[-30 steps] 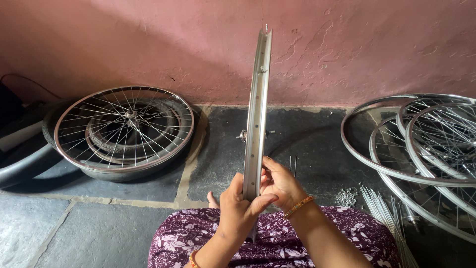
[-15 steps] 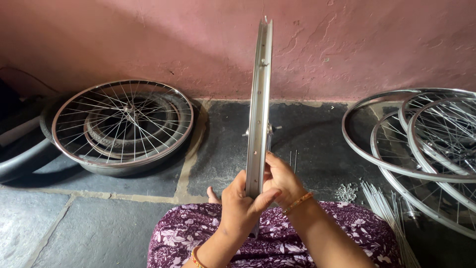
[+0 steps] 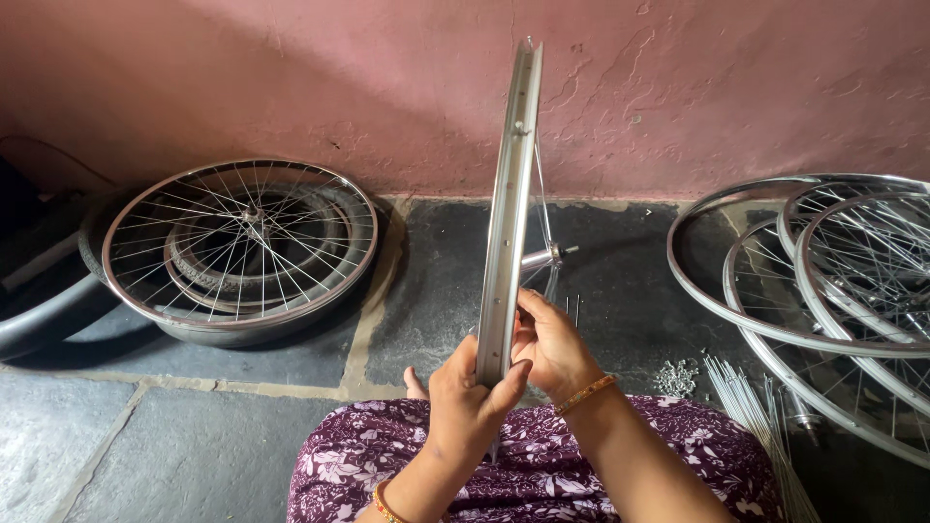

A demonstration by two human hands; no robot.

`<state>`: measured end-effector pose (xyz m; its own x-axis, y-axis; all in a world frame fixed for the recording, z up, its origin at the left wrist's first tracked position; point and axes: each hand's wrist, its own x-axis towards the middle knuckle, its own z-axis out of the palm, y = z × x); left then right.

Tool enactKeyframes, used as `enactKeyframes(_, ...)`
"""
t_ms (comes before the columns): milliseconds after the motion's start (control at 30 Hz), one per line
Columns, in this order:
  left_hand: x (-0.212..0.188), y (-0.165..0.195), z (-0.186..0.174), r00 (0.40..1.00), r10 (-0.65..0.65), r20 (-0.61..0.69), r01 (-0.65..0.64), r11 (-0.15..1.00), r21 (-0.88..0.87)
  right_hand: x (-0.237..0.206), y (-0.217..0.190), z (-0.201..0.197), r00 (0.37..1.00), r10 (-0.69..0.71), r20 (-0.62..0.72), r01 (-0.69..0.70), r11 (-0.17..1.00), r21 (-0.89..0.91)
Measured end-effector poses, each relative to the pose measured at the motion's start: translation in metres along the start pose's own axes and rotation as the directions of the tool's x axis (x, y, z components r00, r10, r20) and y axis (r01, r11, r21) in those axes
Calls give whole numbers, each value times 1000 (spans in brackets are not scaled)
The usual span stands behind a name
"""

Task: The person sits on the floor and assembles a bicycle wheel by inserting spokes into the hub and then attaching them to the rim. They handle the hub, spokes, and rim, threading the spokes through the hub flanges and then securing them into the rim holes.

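Both hands clasp the upright wheel rim [image 3: 506,223], left hand [image 3: 470,402] gripping its edge, right hand [image 3: 552,344] pinching at a spoke hole, lacing apparently underway on my lap.

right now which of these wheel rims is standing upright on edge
The rim gripped by both hands, left hand and right hand. The spoked wheel at left and the rims at right lie flat.

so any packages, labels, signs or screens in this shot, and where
None in view. There is only the bare silver wheel rim held upright by the left hand and right hand, spoked wheels lying on the stone floor, and a plain pink wall.
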<state>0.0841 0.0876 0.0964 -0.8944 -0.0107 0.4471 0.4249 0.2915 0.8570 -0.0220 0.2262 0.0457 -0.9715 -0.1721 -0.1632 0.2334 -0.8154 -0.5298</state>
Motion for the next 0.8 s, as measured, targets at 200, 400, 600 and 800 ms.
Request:
enactKeyframes(200, -2, -6, 0, 991, 103, -85, -95, 990, 102, -3, -7, -9, 999, 22, -30, -21, 999, 46)
enactKeyframes(400, -2, -11, 1, 979, 168, -119, -152, 979, 133, -7, -5, -16, 996, 63, 68, -65, 998, 23)
enactKeyframes(600, -4, -12, 1, 986, 134, -95, -124, 987, 100, -11, -5, -18, 997, 70, 26, -73, 991, 114)
enactKeyframes(800, -3, -12, 1, 994, -6, -105, 13, 998, 68, -12, -9, -22, 997, 79, 4, -79, 986, 144)
